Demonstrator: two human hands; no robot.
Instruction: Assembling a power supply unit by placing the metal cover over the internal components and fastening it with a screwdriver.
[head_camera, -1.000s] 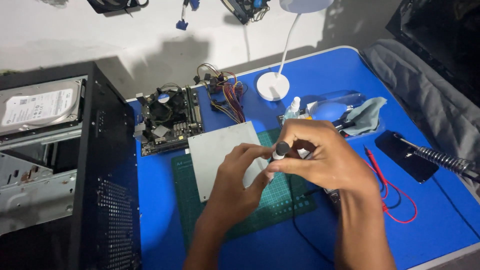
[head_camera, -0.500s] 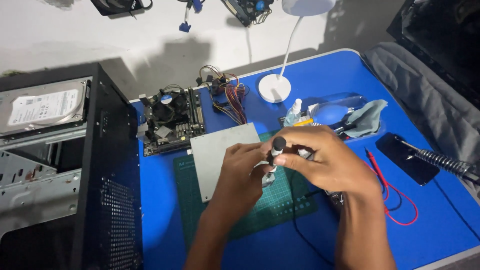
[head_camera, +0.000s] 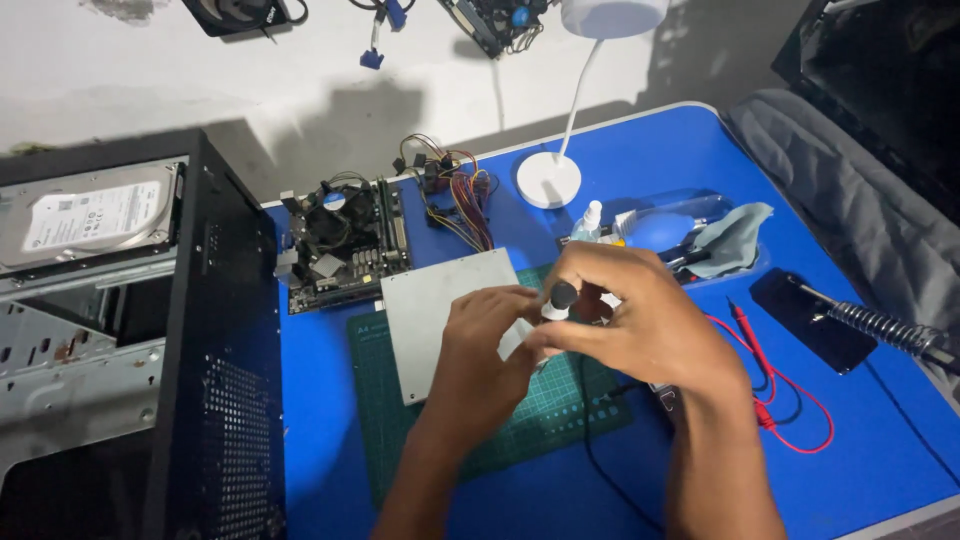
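Mid-frame, right hand and left hand both pinch a small black-capped tool, fingers closed on it, above the green cutting mat. Grey metal plate just left; motherboard upper left of that.

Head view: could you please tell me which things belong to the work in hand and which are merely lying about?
In hand: small black-capped tool, left hand, right hand, grey metal plate, green cutting mat.

Lying about: motherboard, desk lamp, red probe leads, computer case.
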